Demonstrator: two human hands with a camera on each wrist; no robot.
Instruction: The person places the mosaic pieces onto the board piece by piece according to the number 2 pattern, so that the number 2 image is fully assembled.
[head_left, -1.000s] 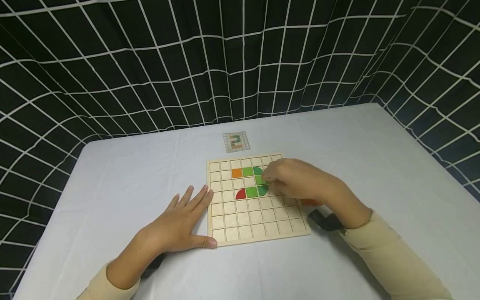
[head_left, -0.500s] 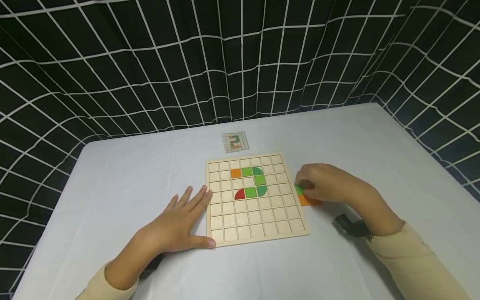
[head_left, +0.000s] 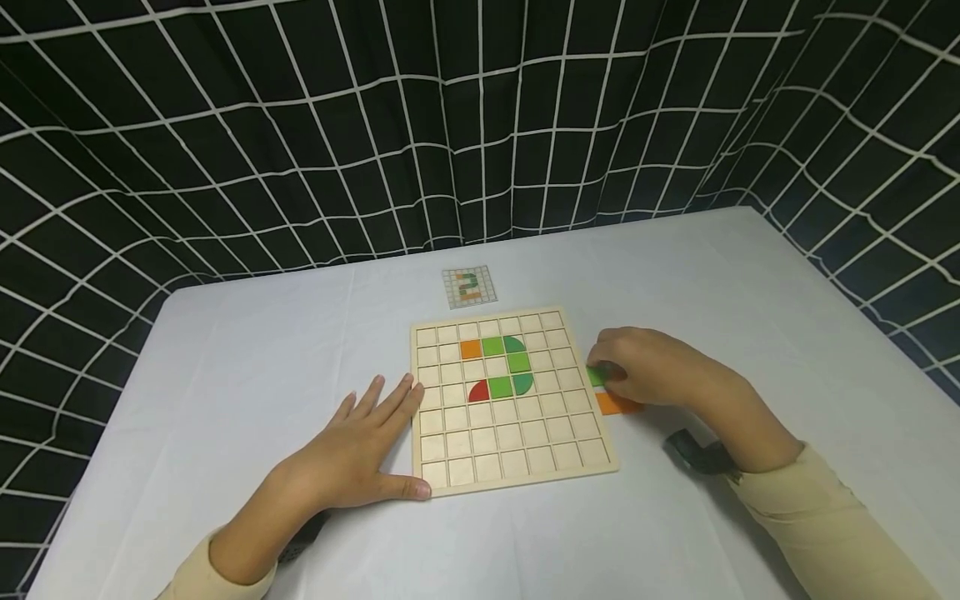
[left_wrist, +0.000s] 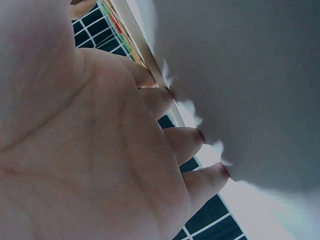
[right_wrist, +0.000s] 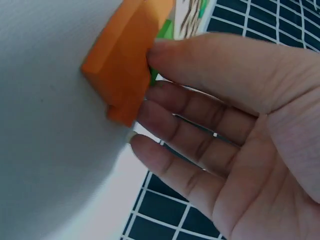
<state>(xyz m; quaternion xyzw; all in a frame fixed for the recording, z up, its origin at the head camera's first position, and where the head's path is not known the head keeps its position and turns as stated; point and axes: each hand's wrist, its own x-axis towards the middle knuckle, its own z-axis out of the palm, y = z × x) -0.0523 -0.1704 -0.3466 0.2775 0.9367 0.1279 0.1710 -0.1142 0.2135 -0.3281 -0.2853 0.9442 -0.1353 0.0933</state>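
A wooden grid board (head_left: 517, 437) lies flat on the white table. My left hand (head_left: 352, 454) is spread on the table at the board's left edge, its thumb on the near corner. In the cells sit an orange square tile (head_left: 470, 350), several green square and rounded tiles (head_left: 500, 387) and a red rounded tile (head_left: 478, 392). Just past the board's right edge, my right hand (head_left: 652, 367) pinches a green tile (head_left: 596, 377), partly hidden by the fingers. Orange tiles (head_left: 618, 404) lie closer to me; the right wrist view shows their orange sides (right_wrist: 125, 65) near the thumb.
Behind the board lies a small pattern card (head_left: 469, 287) with a coloured grid design. A black curtain (head_left: 480, 125) with white grid lines hangs beyond the table's far edge. White tablecloth (head_left: 225, 350) surrounds the board.
My right hand has moved right, from above the green tiles in the grid to the tiles beside the board. The green tile there has shifted slightly from the orange ones. My left hand stays put.
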